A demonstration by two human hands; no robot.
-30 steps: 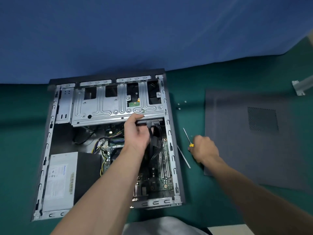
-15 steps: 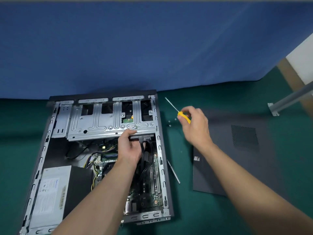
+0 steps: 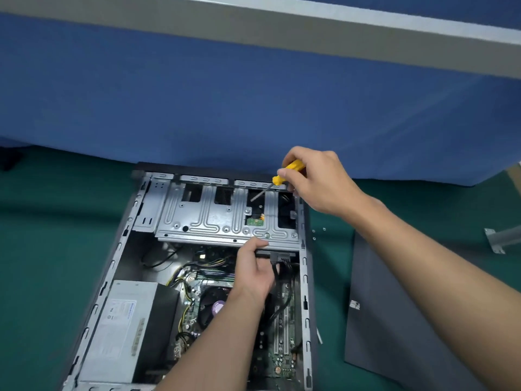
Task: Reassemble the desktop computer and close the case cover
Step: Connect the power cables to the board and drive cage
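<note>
On the green mat [image 3: 56, 249], the case [image 3: 306, 277] is lying open, internals mostly seated; the cover [image 3: 394, 320] is lying just right of it, not yet fitted. The left hand [image 3: 253, 275] is gripping the cage [image 3: 208, 218] edge; the right hand [image 3: 318, 182] is pinching a screwdriver [image 3: 287, 172] above it. Loose screws [image 3: 318, 232] are awaiting fitting. The supply label [image 3: 118, 317] is showing no legible writing.

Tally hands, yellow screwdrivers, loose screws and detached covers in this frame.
Hands: 2 (left hand gripping the drive, right hand holding the screwdriver)
Yellow screwdrivers: 1
Loose screws: 3, on the mat
Detached covers: 1, the cover
Total: 7
</note>
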